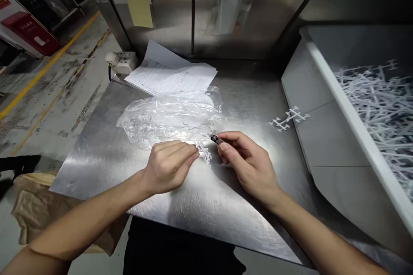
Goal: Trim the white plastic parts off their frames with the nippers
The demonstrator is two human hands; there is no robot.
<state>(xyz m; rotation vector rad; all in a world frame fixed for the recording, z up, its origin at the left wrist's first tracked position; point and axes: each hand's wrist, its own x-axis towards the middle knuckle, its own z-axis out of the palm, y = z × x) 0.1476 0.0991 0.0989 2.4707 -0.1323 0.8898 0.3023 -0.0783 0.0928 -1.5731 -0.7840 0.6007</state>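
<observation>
My left hand (pixel 171 164) is closed, pinching a small white branched plastic piece (pixel 205 153) between thumb and fingertips. Just to its right, my right hand (pixel 248 161) grips a small dark and silver nail clipper (pixel 215 139), its tip pointing left at the white piece. A narrow gap seems to separate the tip from the piece, though contact cannot be made out. Behind both hands lies a crumpled clear plastic bag (pixel 167 114), whose contents are hard to see. Another white branched piece (pixel 289 118) rests on the metal table (pixel 200 206) against the bin.
On the right stands a large grey bin (pixel 335 146) heaped with white branched pieces (pixel 380 107). Printed papers (pixel 174 73) and a power socket with a plug (pixel 124 61) sit at the back. A brown bag (pixel 41 210) is on the floor, left of the table.
</observation>
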